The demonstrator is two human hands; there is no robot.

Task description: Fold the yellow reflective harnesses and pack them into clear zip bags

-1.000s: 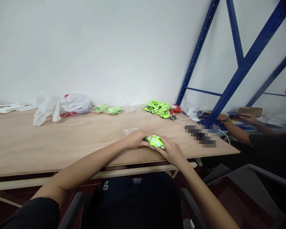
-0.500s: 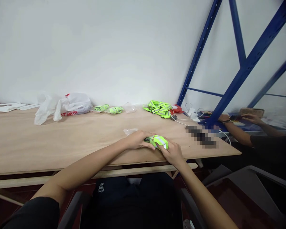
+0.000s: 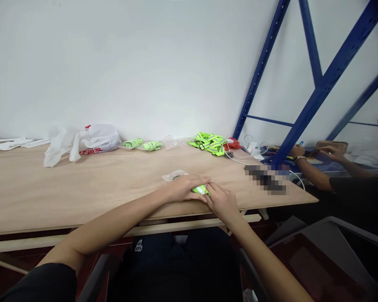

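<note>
Near the front edge of the table, a folded fluorescent yellow-green reflective vest (image 3: 200, 190) with silvery strips is held between both hands. My left hand (image 3: 185, 188) is closed around it from the left, its fingers covering the top. From the right, my right hand (image 3: 223, 200) grips the vest's end with bent fingers, the fingertips of both hands meeting. Much of the vest is hidden by the hands. A clear plastic bag (image 3: 174, 174) lies just beyond my left hand, partly covered by it.
Along the wall are a white plastic bag (image 3: 102, 137), two packed yellow-green bundles (image 3: 151, 146), a loose reflective vest (image 3: 209, 143) and white cables (image 3: 239, 161). A blue rack post (image 3: 297, 130) rises at right. Beyond it, a co-worker's hands (image 3: 332, 152) are busy at another table.
My hands have come closer together, my left fingers now lying over the vest, so less of it shows. More of the clear bag is visible behind my left hand.
</note>
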